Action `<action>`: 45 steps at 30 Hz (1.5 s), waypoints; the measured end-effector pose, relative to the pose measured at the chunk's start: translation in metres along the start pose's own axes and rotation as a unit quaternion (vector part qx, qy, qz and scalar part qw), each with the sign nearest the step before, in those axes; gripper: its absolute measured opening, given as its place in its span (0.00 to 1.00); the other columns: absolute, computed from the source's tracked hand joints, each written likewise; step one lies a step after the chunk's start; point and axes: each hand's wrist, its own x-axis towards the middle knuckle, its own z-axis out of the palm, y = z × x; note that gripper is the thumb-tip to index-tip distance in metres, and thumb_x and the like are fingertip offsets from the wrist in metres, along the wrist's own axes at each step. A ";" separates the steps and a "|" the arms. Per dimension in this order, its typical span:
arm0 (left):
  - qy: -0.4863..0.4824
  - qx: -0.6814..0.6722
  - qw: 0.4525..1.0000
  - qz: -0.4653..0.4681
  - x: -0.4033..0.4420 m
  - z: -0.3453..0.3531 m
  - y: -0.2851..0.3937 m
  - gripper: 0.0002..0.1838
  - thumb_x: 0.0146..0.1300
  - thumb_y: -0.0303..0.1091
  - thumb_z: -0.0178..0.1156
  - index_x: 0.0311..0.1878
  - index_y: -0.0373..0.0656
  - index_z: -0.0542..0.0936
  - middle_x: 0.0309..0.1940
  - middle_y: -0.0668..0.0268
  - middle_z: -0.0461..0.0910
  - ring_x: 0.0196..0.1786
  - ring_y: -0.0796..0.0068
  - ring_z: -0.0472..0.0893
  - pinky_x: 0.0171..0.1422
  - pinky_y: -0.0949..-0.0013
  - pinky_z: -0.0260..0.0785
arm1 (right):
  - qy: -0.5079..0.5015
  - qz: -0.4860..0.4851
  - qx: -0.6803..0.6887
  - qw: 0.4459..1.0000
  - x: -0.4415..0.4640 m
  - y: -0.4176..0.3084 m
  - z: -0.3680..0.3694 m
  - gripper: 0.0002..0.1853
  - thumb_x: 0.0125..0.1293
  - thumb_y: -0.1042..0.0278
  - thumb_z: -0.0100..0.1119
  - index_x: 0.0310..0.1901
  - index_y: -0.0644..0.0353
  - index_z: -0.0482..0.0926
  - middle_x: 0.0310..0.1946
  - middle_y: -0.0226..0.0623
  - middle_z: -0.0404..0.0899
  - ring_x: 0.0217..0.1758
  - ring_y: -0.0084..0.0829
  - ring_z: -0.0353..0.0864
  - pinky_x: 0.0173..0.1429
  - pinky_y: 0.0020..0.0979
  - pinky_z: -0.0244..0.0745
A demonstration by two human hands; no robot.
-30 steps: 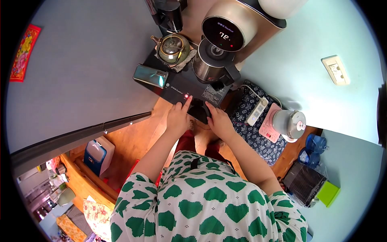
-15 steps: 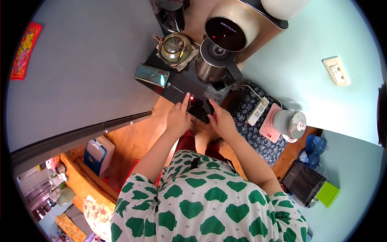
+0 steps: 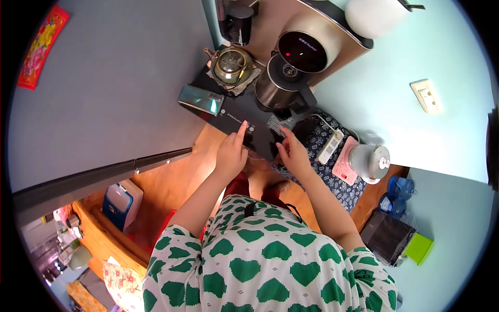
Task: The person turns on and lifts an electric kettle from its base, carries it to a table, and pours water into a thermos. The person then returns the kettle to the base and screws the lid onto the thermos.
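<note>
My left hand point(image 3: 231, 154) reaches to the front of a black control panel point(image 3: 262, 143), its index finger stretched out at the small round button marks. Nothing is in it. My right hand point(image 3: 294, 155) hovers at the panel's right front edge, with thumb and index finger apart and holding nothing; whether it touches the panel I cannot tell. A steel kettle with a black lid point(image 3: 274, 89) stands on the panel, below the round black display point(image 3: 304, 51) of a dispenser. Left of it are a greenish teapot point(image 3: 231, 63) on a cloth and a smartphone point(image 3: 200, 100) lying flat.
To the right, a patterned cloth point(image 3: 338, 195) carries a power strip point(image 3: 330, 147) and a pink electric base point(image 3: 345, 164) with a clear-lidded pot point(image 3: 369, 161). A grey panel point(image 3: 104, 104) rises on the left. Blue water bottles point(image 3: 397, 195) and a black crate point(image 3: 387, 229) sit at lower right.
The red light by my left fingertip no longer shows on the panel. My right hand has shifted slightly right. The view has tilted a little, so the dispenser and teapot sit farther right.
</note>
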 end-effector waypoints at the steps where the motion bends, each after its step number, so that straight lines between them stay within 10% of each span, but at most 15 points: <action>1: -0.003 -0.001 1.000 0.010 0.002 -0.001 0.003 0.45 0.60 0.24 0.58 0.83 0.44 0.59 0.42 0.52 0.77 0.47 0.49 0.79 0.53 0.51 0.74 | 0.002 0.002 0.000 1.000 -0.001 -0.003 -0.002 0.29 0.72 0.74 0.64 0.72 0.56 0.70 0.32 0.39 0.78 0.33 0.36 0.81 0.39 0.34 0.76; 14: -0.086 -0.032 0.974 0.209 0.033 0.037 0.090 0.42 0.62 0.25 0.58 0.82 0.42 0.59 0.45 0.51 0.77 0.51 0.47 0.79 0.59 0.50 0.73 | 0.142 0.063 -0.028 0.988 -0.123 -0.007 -0.112 0.24 0.70 0.70 0.66 0.67 0.53 0.77 0.36 0.41 0.81 0.36 0.42 0.81 0.43 0.39 0.77; 25: -0.054 -0.056 0.982 0.174 0.007 0.134 0.243 0.41 0.64 0.23 0.60 0.82 0.41 0.61 0.35 0.58 0.74 0.41 0.55 0.77 0.49 0.56 0.73 | 0.377 0.094 -0.042 0.920 -0.275 0.152 -0.263 0.07 0.75 0.70 0.63 0.50 0.61 0.79 0.32 0.37 0.81 0.32 0.27 0.79 0.38 0.29 0.75; 35: -0.031 -0.041 0.997 0.061 -0.075 0.207 0.311 0.35 0.66 0.26 0.60 0.78 0.44 0.67 0.44 0.49 0.80 0.50 0.45 0.81 0.56 0.50 0.74 | 0.215 0.109 0.015 0.970 -0.322 0.220 -0.320 0.07 0.76 0.69 0.61 0.50 0.61 0.82 0.34 0.37 0.83 0.33 0.26 0.80 0.40 0.29 0.76; 45: 0.070 0.002 0.997 0.045 -0.185 0.198 0.279 0.09 0.64 0.27 0.68 0.46 0.44 0.91 0.34 0.59 0.81 0.41 0.55 0.82 0.47 0.57 0.76 | 0.081 0.042 -0.013 0.996 -0.339 0.220 -0.296 0.08 0.72 0.67 0.65 0.47 0.59 0.89 0.34 0.41 0.88 0.31 0.31 0.86 0.38 0.31 0.79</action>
